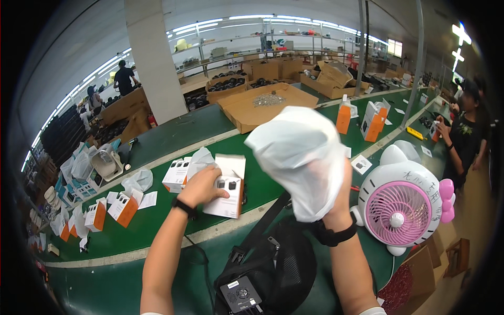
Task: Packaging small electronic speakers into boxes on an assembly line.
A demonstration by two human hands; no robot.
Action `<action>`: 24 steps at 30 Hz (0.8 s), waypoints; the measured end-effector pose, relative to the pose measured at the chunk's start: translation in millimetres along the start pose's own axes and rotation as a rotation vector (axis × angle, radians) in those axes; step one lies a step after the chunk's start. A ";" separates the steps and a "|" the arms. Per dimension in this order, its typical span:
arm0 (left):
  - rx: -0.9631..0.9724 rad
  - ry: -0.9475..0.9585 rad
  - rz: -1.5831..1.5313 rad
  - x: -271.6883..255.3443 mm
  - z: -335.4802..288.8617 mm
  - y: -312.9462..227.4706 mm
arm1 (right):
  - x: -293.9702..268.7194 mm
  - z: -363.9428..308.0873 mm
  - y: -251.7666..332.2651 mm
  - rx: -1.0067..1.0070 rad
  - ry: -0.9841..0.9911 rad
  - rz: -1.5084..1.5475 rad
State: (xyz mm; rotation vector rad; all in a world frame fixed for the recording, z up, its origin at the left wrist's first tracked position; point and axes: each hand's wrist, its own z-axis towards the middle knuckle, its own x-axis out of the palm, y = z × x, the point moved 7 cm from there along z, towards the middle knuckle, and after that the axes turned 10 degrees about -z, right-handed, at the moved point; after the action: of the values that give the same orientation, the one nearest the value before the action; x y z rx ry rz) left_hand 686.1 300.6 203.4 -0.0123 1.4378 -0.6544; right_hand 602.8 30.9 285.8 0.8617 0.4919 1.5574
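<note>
Nearest to you, at the bottom of the frame, a black bag (289,270) lies on the green bench (121,286), with a small black square device (240,295) at its lower left. Your right hand (340,198), right of centre, is closed on a translucent white plastic bag (299,152), which is blurred and puffed out in the middle of the frame; its folds hide most of your fingers. Your left hand (203,186), left of centre, grips a white box (223,208) with dark pictures on its front, the thumb across that face. The box stands tilted at the near edge of the green belt (268,190), its top flap raised. Just left of that hand is another white box with orange sides (177,174), a crumpled plastic wrap (201,160) beside it. At the right, a white fan (397,212) with a pink grille and pink bow stands near your right wrist.

Further along the belt, orange-and-white boxes (123,209) line the left of the frame, and two more boxes (374,123) stand at the upper right, near a yellow tool (415,134). Beyond, at upper centre, a shallow carton (241,118) holds small shiny pieces (269,100). At the right edge a co-worker (464,131) handles a box; two more people (125,79) are at the far upper left, beside a pale pillar (153,58)
</note>
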 end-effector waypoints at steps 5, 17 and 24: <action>0.288 -0.426 0.032 2.2 -63.6 -81.5 | 55.1 -28.5 -26.2 0.025 0.244 -0.036; 0.318 -0.439 0.034 21.0 -95.3 -65.5 | 78.7 -34.2 -45.9 -0.222 0.403 -0.616; 0.429 -0.584 -0.049 24.3 -102.1 -60.6 | 91.7 -45.0 -51.9 -0.258 0.710 -1.252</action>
State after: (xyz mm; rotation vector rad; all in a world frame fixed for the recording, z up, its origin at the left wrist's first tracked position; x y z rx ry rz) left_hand 568.0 278.3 188.2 0.0911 0.7225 -0.9018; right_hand 603.1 136.7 241.6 -0.2854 1.0414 0.6453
